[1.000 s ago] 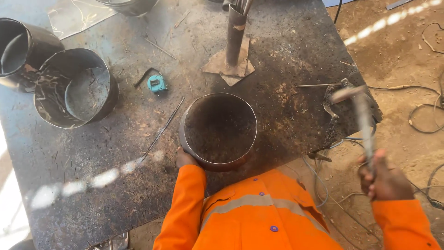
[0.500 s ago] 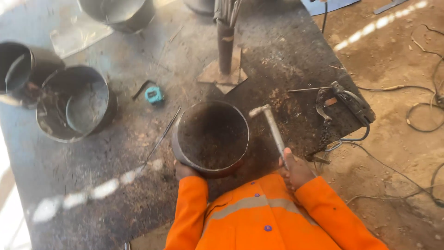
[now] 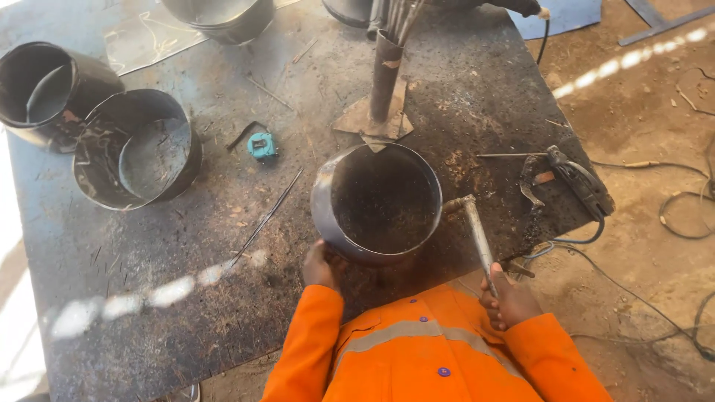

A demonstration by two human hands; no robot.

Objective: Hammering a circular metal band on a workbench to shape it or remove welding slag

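Hammer [image 3: 474, 232] now against ring [image 3: 376, 201], between both hands [image 3: 322, 266].

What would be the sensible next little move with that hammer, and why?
Probably a short tap on the ring's right wall. The right hand grips the hammer, whose head sits against the outside of the metal ring. The left hand steadies the ring's near edge on the steel table, so it looks braced for a blow.
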